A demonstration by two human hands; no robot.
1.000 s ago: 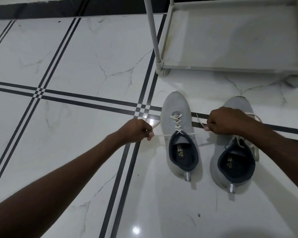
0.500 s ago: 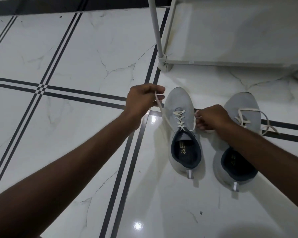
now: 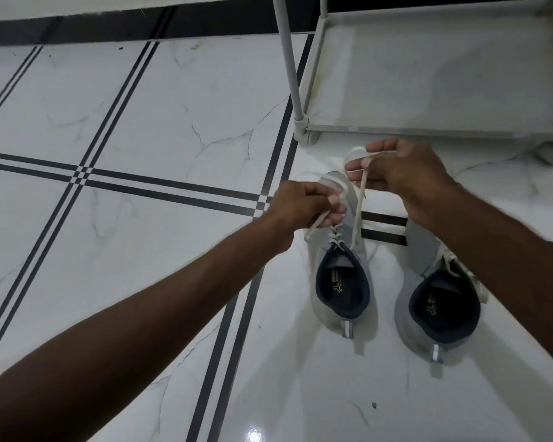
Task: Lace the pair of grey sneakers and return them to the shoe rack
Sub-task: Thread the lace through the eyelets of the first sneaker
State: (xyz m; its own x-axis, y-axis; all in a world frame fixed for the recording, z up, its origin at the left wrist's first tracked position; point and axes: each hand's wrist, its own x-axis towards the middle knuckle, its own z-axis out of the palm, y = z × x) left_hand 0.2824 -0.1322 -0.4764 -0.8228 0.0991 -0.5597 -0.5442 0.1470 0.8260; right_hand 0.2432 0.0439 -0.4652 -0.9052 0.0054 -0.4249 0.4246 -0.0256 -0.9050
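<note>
**Tying the left sneaker's lace**

On white tile just before the shoe rack (image 3: 428, 130), the left hand (image 3: 304, 207) and right hand (image 3: 403, 173) each pinch a loop, apparently, of the left sneaker's (image 3: 340, 282) lace (image 3: 358, 212). Uneven pulling could collapse a loop.

Left of the left hand (image 3: 304, 204) the floor (image 3: 141, 116) lies bare. Just beyond the right hand (image 3: 406, 173) stands the shoe rack (image 3: 434, 131), its post (image 3: 289, 65) rising between the hands.
</note>
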